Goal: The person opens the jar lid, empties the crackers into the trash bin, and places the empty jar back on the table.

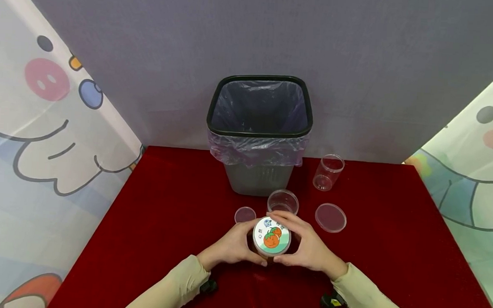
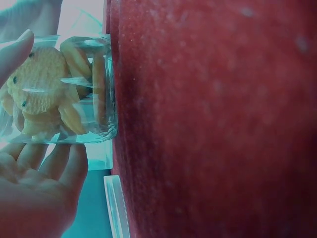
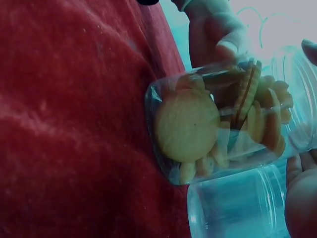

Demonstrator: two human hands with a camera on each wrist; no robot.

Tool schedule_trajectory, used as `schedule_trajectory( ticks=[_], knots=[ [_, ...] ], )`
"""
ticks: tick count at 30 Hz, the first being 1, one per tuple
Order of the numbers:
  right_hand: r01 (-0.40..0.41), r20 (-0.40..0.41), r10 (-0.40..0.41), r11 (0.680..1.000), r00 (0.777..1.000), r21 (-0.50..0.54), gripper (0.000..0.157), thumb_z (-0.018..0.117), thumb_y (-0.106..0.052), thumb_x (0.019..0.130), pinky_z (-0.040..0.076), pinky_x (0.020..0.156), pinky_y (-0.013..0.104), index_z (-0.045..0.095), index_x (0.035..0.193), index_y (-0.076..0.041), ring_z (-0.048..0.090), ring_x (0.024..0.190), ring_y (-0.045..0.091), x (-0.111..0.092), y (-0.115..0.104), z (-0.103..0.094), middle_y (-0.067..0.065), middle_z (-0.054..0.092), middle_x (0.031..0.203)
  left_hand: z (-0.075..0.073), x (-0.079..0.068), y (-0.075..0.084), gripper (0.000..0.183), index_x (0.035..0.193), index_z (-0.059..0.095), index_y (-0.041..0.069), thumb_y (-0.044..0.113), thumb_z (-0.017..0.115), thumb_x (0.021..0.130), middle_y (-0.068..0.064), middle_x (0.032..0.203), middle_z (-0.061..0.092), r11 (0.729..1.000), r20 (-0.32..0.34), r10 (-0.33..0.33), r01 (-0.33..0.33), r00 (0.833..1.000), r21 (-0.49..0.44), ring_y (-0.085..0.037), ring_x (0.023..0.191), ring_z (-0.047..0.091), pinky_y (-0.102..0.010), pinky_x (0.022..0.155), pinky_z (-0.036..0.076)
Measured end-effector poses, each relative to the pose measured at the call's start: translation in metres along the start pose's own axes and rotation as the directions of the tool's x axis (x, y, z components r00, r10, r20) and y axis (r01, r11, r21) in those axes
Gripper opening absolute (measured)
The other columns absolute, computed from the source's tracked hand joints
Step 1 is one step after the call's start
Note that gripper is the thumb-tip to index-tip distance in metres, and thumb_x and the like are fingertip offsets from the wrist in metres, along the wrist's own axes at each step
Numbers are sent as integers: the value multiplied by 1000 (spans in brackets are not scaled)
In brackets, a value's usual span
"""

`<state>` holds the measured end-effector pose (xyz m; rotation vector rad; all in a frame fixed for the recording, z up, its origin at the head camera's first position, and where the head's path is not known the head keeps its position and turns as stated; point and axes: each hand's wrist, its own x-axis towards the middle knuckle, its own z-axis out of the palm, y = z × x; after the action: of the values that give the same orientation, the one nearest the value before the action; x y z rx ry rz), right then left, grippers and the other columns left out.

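Observation:
Both hands hold a clear plastic jar of biscuits, its white-and-green lid printed with orange fruit. My left hand grips the jar from the left, its fingers curled about the side. From the right, my right hand curls round the rim, with fingers on the far side and thumb on the near side. The lid sits on the jar. In the left wrist view, round biscuits show through the wall. The jar's base is at or close to the red cloth.
Beyond the hands lie a short clear tub, a small round lid and a larger clear lid. A taller clear cup stands farther right. A lined bin stands at the back of the red table.

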<state>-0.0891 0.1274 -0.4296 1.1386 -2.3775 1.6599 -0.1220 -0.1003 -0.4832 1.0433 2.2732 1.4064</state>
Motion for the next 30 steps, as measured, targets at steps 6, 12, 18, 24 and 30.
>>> schedule_trajectory(
  ticks=[6, 12, 18, 24, 30],
  knots=[
    [13, 56, -21, 992, 998, 126, 81, 83, -3, 66, 41, 96, 26, 44, 136, 3, 46, 120, 28, 3, 6, -3, 20, 41, 138, 0, 0, 1, 100, 142, 35, 29, 37, 89, 58, 13, 130, 51, 1000, -5, -3, 3, 1000, 3, -6, 116, 50, -30, 100, 39],
    [22, 73, -35, 983, 997, 180, 80, 82, -1, 67, 41, 97, 26, 42, 137, 5, 44, 122, 28, 3, 9, -4, 21, 39, 139, 0, 0, 1, 100, 143, 35, 29, 37, 89, 59, 12, 130, 51, 1000, -4, -8, 8, 1000, 7, -6, 116, 50, -30, 100, 39],
    [49, 45, -62, 970, 997, 237, 81, 79, 7, 66, 41, 98, 28, 40, 136, 9, 42, 124, 29, 6, 5, -9, 27, 36, 138, 0, 0, 0, 99, 143, 34, 28, 38, 88, 61, 12, 130, 50, 1000, 12, -11, 11, 1000, 8, -6, 117, 49, -29, 100, 39],
    [25, -7, -24, 990, 1000, 140, 82, 81, 6, 65, 40, 97, 23, 40, 137, 7, 40, 125, 27, 0, -1, -18, 24, 38, 138, 0, 0, 0, 98, 143, 34, 27, 35, 88, 62, 11, 133, 48, 1000, 14, -6, 5, 1000, 8, -7, 118, 48, -29, 99, 39],
    [13, -72, -4, 992, 997, 126, 84, 79, 10, 64, 41, 95, 20, 39, 137, 9, 39, 124, 27, -14, 2, -30, 26, 38, 137, 1, 2, -1, 98, 142, 36, 29, 30, 89, 60, 12, 136, 46, 1000, 11, 4, -4, 1000, 13, -7, 120, 47, -29, 100, 39]
  ],
)
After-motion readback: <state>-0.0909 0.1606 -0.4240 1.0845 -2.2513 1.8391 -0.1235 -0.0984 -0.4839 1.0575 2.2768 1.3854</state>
